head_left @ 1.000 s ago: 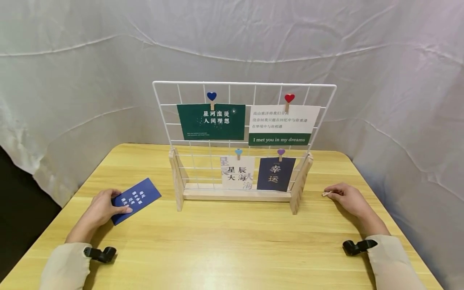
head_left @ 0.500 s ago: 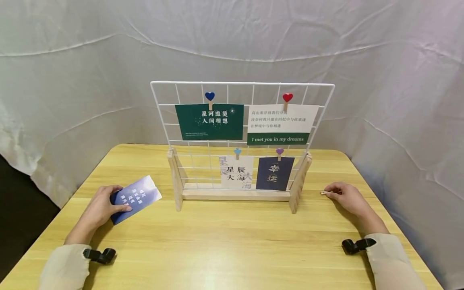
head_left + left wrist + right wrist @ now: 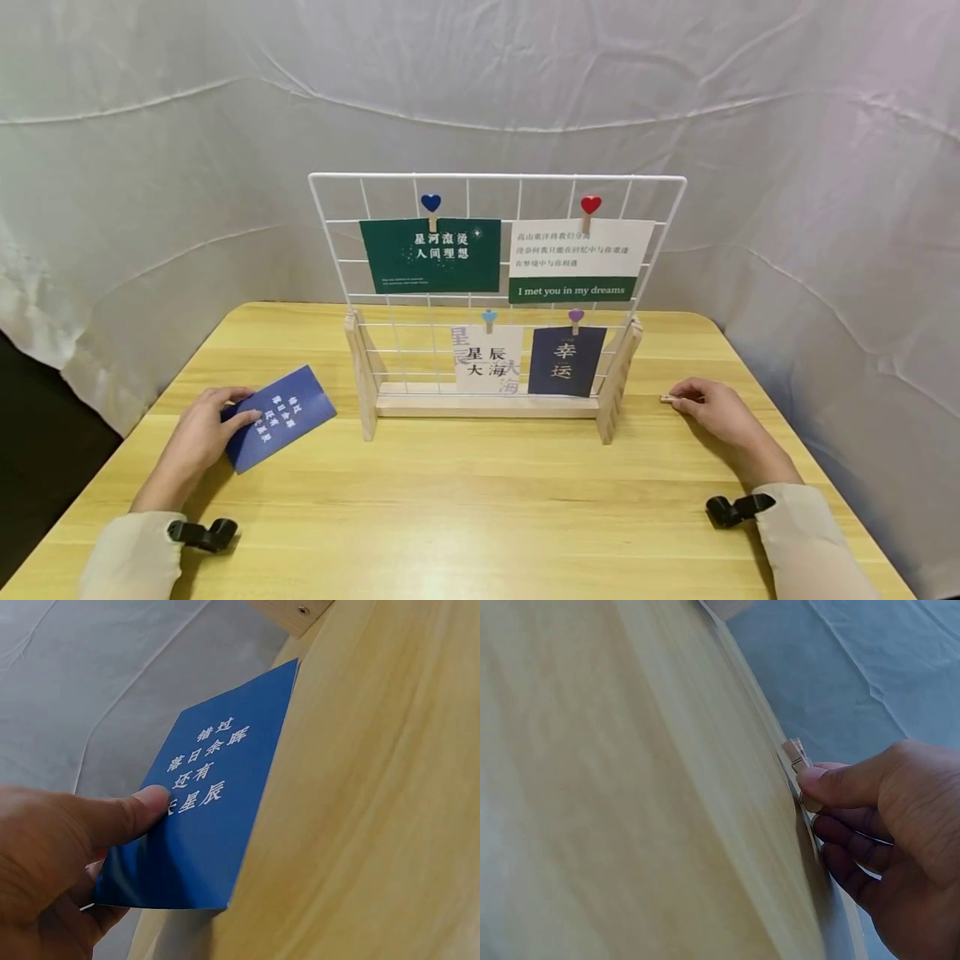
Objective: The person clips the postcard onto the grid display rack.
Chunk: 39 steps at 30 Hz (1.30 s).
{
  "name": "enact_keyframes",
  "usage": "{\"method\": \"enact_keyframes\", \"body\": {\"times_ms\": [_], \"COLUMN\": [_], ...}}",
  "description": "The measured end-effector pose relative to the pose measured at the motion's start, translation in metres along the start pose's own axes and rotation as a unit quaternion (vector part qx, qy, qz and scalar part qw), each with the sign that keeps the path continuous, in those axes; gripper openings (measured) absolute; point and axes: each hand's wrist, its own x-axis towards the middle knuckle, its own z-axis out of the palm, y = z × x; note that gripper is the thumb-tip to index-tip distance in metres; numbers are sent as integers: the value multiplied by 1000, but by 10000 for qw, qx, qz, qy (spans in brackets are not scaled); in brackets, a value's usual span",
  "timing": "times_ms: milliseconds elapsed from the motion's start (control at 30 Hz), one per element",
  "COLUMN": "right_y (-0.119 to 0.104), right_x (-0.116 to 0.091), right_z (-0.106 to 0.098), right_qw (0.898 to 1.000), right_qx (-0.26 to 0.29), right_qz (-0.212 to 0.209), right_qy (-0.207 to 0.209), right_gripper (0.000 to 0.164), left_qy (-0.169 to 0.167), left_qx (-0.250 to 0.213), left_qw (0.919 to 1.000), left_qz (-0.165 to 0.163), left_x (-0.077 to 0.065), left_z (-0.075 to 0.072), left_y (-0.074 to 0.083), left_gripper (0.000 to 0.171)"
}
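My left hand (image 3: 201, 429) grips a blue card (image 3: 294, 414) with white Chinese writing, left of the wire rack. In the left wrist view the thumb lies across the face of the card (image 3: 217, 817) and covers part of the lettering; the other fingers are behind it. Over at the right, my right hand (image 3: 723, 412) pinches a small wooden clothespin (image 3: 795, 753) between thumb and fingers, low by the tabletop. Its far end is hidden in the fingers.
Between the hands stands a white wire grid rack (image 3: 520, 196) on a wooden base (image 3: 487, 406). Heart-topped clips hold a green card (image 3: 405, 267), a white-and-green card (image 3: 573, 289), a white card (image 3: 468, 379) and a dark blue card (image 3: 562, 383). Grey cloth (image 3: 480, 75) hangs behind the table (image 3: 480, 517).
The blue card first tilts and catches glare, then turns back to plain blue, with the left thumb shifted slightly up it. The clothespin turns a little in the right fingers.
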Motion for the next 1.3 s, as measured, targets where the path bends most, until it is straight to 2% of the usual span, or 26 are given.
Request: {"method": "enact_keyframes", "body": {"times_ms": [267, 567, 867, 1100, 1300], "right_y": [-2, -3, -5, -6, -9], "right_x": [1, -1, -4, -4, -4], "right_z": [-1, -1, -5, -6, -10], "right_qw": [10000, 9999, 9998, 9996, 9991], "right_qx": [49, -69, 36, 255, 327], "right_qz": [10, -152, -174, -6, 71], "right_qy": [53, 37, 104, 157, 250], "right_gripper": [20, 22, 34, 38, 38], "left_qy": [183, 66, 59, 114, 24], "left_qx": [-121, -580, -1295, -1410, -1575], "left_qw": [9998, 9982, 9905, 9882, 9857], "left_qz": [40, 110, 465, 580, 603], "left_x": [-2, -4, -3, -3, -4], "left_z": [0, -4, -5, -5, -6], "left_y": [3, 6, 8, 10, 13], "left_gripper": [22, 26, 23, 22, 22]}}
